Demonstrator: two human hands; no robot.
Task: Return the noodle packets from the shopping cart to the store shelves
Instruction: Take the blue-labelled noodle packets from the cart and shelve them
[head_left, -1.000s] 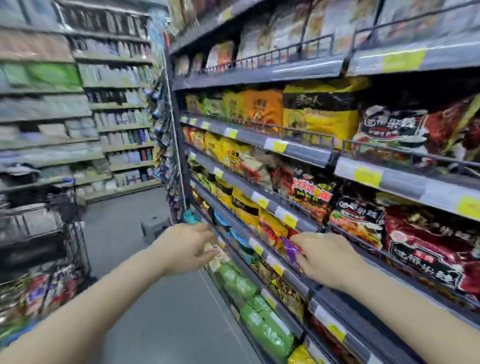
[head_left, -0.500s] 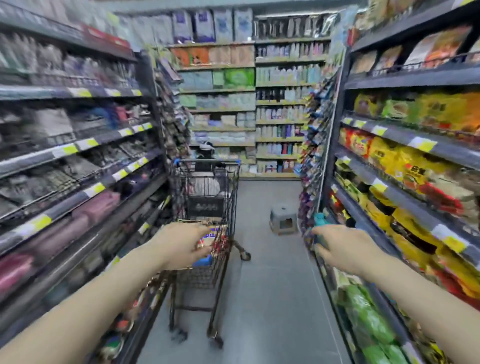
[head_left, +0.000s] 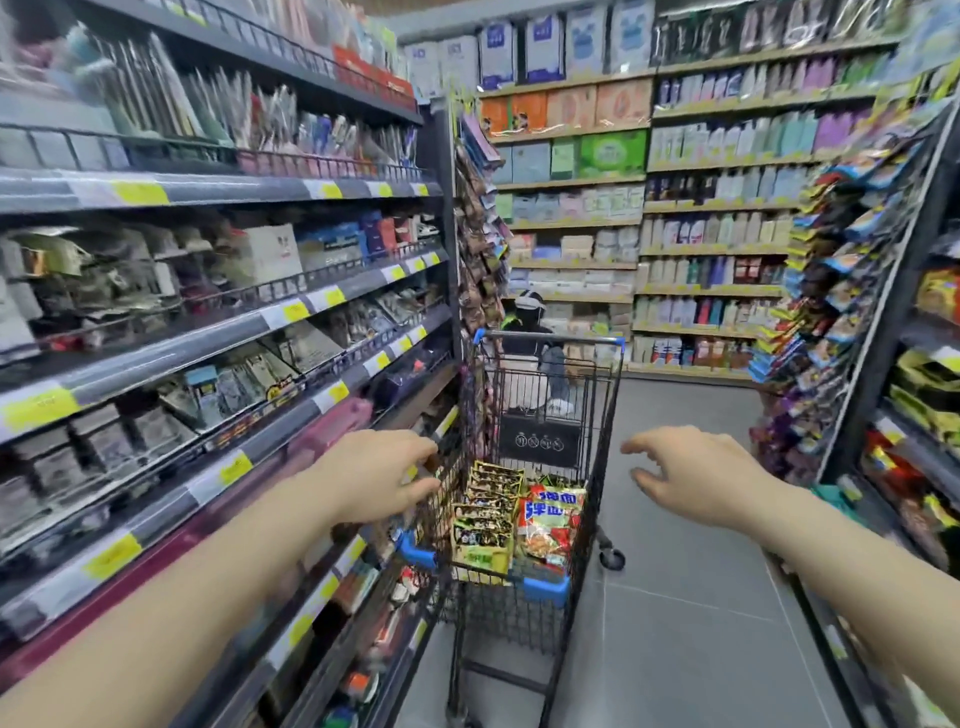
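We have both hands out in front with nothing in them. Our left hand (head_left: 382, 475), fingers loose, sits at the near left rim of the shopping cart (head_left: 540, 519); our right hand (head_left: 691, 475), fingers spread, hovers to the right of it. The noodle packets (head_left: 519, 514) lie just beyond and below, between the two grips, stacked on edge, their row running away from us. There's a gold-and-black bundle on the left, a red-and-blue bag beside it.

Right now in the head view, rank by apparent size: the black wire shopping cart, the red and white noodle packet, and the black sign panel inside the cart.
1. Black wire shopping cart, largest.
2. Black sign panel and red and white noodle packet look alike; not ranked.
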